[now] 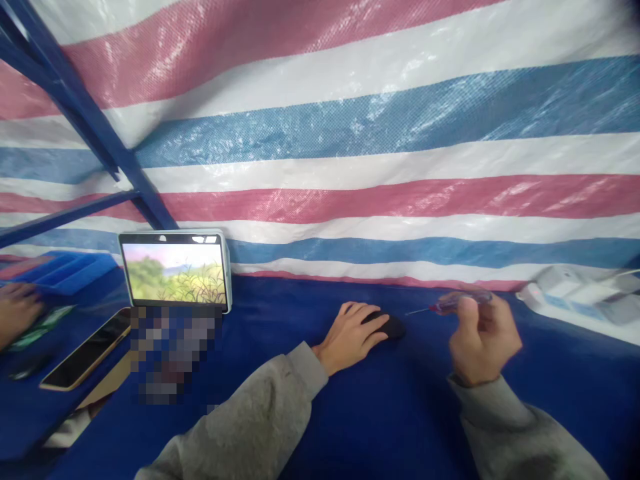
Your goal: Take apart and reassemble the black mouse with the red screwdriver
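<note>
My right hand grips a screwdriver by its clear, reddish handle. The thin shaft points left toward a black computer mouse, and its tip is just to the right of it, apart from it. My left hand rests on the left side of that mouse, fingers laid over it and holding it against the blue table. Part of the mouse is hidden under these fingers.
A tablet stands at the left back, showing a grassy picture. Nearer lies a phone. Another person's hand is at the far left by a blue tray. White boxes sit at the right; striped sheeting hangs behind.
</note>
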Tool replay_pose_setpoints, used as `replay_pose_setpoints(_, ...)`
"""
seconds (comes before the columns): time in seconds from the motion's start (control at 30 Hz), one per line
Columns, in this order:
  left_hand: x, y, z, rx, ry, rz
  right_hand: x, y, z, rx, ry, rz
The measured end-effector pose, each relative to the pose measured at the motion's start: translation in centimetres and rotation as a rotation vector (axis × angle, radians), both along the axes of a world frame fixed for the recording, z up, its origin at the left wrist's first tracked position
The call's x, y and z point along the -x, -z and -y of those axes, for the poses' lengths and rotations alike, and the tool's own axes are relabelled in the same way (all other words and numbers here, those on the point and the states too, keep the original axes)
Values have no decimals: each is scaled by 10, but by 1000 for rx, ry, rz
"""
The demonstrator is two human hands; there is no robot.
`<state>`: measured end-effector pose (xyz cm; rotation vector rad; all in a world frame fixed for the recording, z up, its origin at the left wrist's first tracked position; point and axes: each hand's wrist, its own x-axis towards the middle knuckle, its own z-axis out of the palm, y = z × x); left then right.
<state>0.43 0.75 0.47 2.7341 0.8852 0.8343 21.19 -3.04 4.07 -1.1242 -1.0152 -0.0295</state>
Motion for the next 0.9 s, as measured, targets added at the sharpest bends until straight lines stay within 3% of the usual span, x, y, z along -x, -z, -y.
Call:
replay_pose_setpoints(0.23, -3, 5, -1, -55, 39, -92, 3, 5, 9, 80, 67, 304)
replay_pose_setpoints(0.9, -4, 1, 2, -57, 66, -141, -6, 14, 7, 127, 60, 519)
